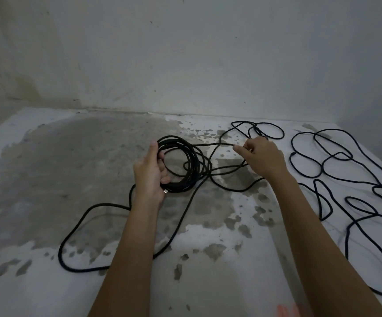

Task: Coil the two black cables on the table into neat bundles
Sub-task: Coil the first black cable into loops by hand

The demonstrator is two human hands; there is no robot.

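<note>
A stained, off-white wall (185,53) backs a broad tabletop (48,179) whose pale coating has worn off in big grey patches.

The second cable (345,170) sprawls uncoiled over the right side of the tabletop, in open loops running from far to near. Neither hand touches it.

The first cable (78,225) is partly wound. A long slack loop of it lies on the near left, passing under the left forearm. A few small loops (257,130) lie just beyond the right hand; I cannot tell for sure which cable they belong to.

The coil (185,161) sits at the centre, several turns thick and roughly round. It is lifted on its left side by the left hand (150,177), whose fingers curl through the opening with the thumb over the outer edge. A small metal connector (166,191) shows just under that hand.

The right hand (263,156) is to the right of the coil, well apart from it. Its fingers (238,148) pinch one strand (208,145).

That strand runs almost straight left to right, from the far edge of the coil to the pinch. So the coil lies to the left of the working fingers, and the free slack lies near and left. The next turn would probably mean carrying the pinched strand leftward onto the held coil. The right hand is the nearer one to the second cable.
</note>
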